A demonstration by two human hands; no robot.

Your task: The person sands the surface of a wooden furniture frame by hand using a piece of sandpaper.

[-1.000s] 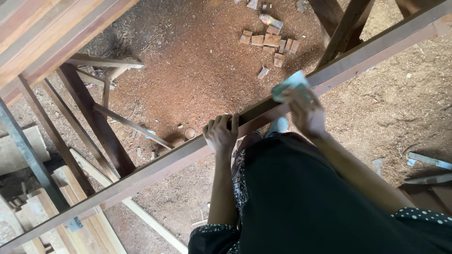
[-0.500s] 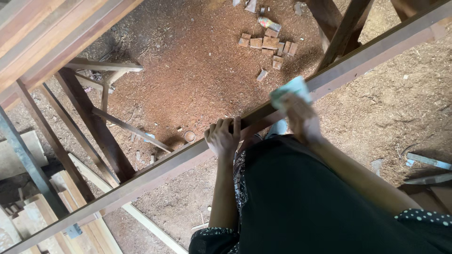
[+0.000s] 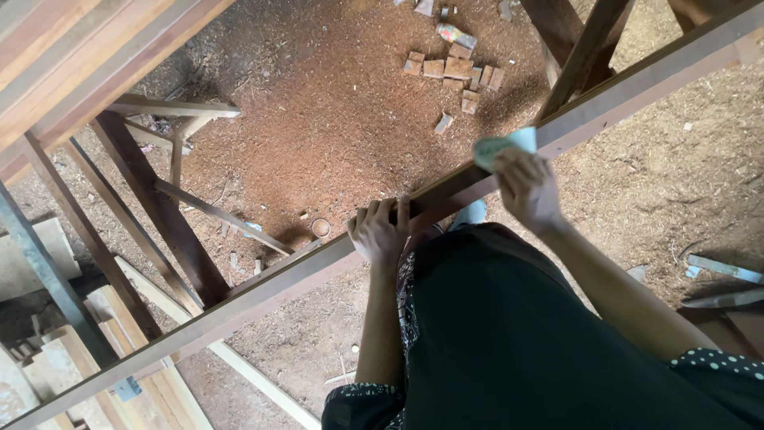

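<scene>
Left hand (image 3: pixel 380 232) grips beam (image 3: pixel 263 285) edge; right hand (image 3: pixel 527 187) presses sandpaper (image 3: pixel 504 146) on it.

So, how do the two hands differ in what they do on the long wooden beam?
The left hand is bare and grips the long wooden beam, fingers curled over its top edge; the right hand presses a pale green folded sheet flat onto the beam. The left hand sits lower along the sloping beam, nearer the body; the right hand is higher, with its arm stretched further out. Both hands touch the same beam, above the sawdust floor.
</scene>
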